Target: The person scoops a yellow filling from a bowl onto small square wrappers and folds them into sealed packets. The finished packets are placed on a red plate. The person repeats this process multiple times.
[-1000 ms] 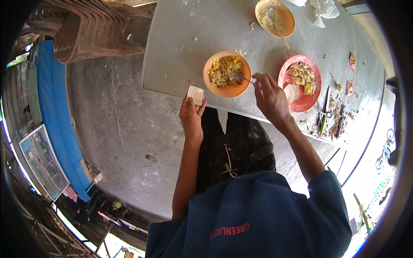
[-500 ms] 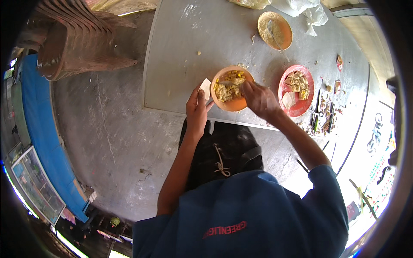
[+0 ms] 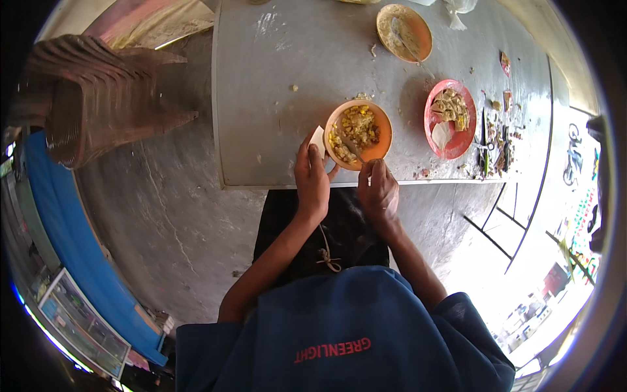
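My left hand pinches a thin pale wrapper of dough beside an orange bowl, its fingers close against the bowl's left side. Inside the bowl lies a chunky yellow and pale filling. A metal spoon dips into the filling, and my right hand grips its handle at the near rim. To the right, a red plate bears folded filled wrappers and one flat pale wrapper.
A second orange bowl with pale paste and a spoon stands farther back on the grey table. Scissors, dark utensils and scraps lie at the right. Stacked brown chairs stand at the left.
My right hand has drawn back from over the bowl to its near edge, uncovering the spoon. The view has shifted slightly. My left hand still holds the wrapper beside the bowl.
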A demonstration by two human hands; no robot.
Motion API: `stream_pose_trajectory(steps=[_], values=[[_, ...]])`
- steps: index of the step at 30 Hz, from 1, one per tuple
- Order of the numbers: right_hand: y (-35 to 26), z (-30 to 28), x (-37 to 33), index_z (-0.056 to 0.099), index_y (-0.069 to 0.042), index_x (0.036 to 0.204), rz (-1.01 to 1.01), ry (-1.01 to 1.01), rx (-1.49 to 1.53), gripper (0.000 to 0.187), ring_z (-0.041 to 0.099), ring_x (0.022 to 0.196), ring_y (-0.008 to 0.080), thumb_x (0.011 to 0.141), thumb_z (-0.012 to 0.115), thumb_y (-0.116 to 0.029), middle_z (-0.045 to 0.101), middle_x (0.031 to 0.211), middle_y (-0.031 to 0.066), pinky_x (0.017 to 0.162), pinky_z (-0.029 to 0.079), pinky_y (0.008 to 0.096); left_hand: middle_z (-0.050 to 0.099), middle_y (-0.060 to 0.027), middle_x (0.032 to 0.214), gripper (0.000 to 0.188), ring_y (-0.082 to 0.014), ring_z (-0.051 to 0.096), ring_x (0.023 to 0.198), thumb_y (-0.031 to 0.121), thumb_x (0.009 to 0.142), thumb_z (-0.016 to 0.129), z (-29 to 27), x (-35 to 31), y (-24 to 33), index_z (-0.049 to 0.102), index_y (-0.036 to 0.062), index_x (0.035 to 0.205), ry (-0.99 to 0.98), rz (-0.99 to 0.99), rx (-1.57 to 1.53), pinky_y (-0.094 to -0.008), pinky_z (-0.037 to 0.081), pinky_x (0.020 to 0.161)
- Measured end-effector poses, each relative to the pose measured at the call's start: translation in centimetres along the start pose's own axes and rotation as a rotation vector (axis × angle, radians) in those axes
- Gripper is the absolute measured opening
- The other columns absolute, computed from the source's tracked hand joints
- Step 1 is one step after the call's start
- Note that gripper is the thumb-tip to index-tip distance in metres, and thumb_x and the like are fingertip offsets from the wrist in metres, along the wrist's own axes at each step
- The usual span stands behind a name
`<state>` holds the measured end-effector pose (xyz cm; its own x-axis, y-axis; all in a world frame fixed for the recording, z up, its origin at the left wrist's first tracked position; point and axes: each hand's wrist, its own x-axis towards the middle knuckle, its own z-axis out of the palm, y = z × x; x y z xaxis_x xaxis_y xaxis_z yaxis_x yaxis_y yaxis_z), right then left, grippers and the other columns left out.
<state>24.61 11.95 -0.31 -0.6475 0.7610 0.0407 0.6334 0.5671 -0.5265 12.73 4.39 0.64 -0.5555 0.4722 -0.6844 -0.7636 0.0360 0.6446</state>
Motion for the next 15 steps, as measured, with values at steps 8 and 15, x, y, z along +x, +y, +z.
stream_pose_trajectory(steps=[8,15], values=[[-2.3,0.2,-0.4,0.05,-0.002,0.092,0.184,0.035,0.099,0.011,0.064,0.071,0.0463,0.091,0.061,-0.001,0.063,0.078,0.0234,0.06,0.051,0.0531,0.036,-0.0132,0.155,0.046,-0.0301,0.039,0.144,0.034,0.113,0.035,0.5,-0.4,-0.9,0.04,0.0133,0.153,0.004,0.016,-0.06,-0.0494,0.044,0.113],[0.6,-1.5,3.4,0.051,-0.001,0.092,0.567,-0.275,0.436,0.03,0.066,0.065,0.0126,0.081,0.078,-0.004,0.066,0.077,0.0071,0.052,0.051,0.0288,0.037,-0.0155,0.157,0.049,-0.0312,0.038,0.147,0.037,0.113,0.035,-0.4,-0.7,-1.9,0.038,0.0112,0.154,-0.048,0.132,-0.02,-0.0494,0.038,0.118]])
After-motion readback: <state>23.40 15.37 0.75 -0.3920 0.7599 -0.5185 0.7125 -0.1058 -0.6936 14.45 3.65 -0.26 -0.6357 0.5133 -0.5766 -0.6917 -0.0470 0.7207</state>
